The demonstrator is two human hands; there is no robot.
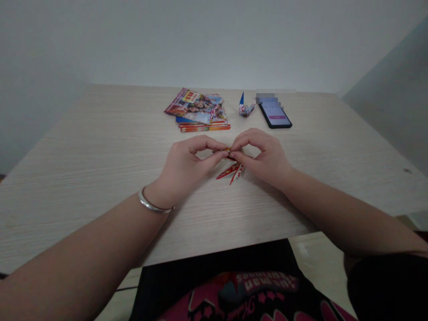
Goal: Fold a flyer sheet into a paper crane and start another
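Between my two hands is a small folded paper piece [236, 170], red and patterned, with two narrow points sticking out toward me. My left hand [192, 162], with a silver bangle at the wrist, pinches its upper part between thumb and forefinger. From the other side, my right hand [262, 156] pinches the same part, the two sets of fingertips nearly meeting. A bit of yellow shows at the pinch; the fingers hide the rest of the fold. Beyond my right hand stands a finished-looking origami crane [245, 108] with a blue upright point.
A stack of colourful printed leaflets [200, 107] lies toward the back, left of the crane. To the crane's right is a black-edged phone [276, 113] with its screen lit. The pale wooden table [110, 133] meets a wall at its far edge.
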